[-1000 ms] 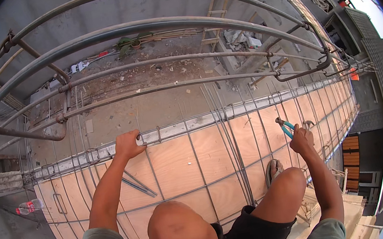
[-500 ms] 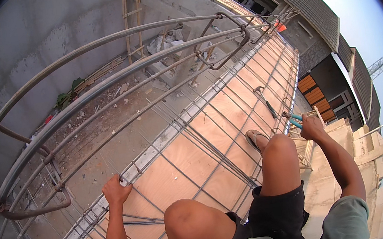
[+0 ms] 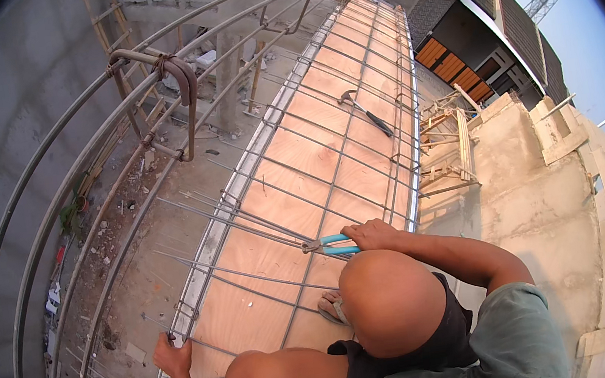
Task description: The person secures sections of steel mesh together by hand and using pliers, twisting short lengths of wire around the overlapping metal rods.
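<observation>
My right hand (image 3: 373, 235) is closed on the blue handles of a pair of end-cutting pincers (image 3: 336, 243). The pincers lie low over the steel mesh, their jaws beside a bundle of thin reinforcing bars (image 3: 269, 226). At the left edge of the plywood deck (image 3: 334, 139), my left hand (image 3: 173, 357) is closed next to the ends of the cross bars; its fingers hide what it grips. A claw hammer (image 3: 367, 114) with a dark handle rests on the mesh farther along. My knees are bent between my hands, and one sandalled foot (image 3: 332, 307) stands on the deck.
A long cage of thick bars with bent stirrups (image 3: 177, 75) arches over the left side. Below the deck's left edge lies rubble-strewn ground (image 3: 140, 287) beside a grey wall (image 3: 11, 120). On the right are wooden supports (image 3: 456, 138) and a lower tan surface (image 3: 523, 183).
My view has turned to the right. My right hand has brought the pincers inward from the deck's right edge to the bar bundle. My left hand stays closed at the left edge.
</observation>
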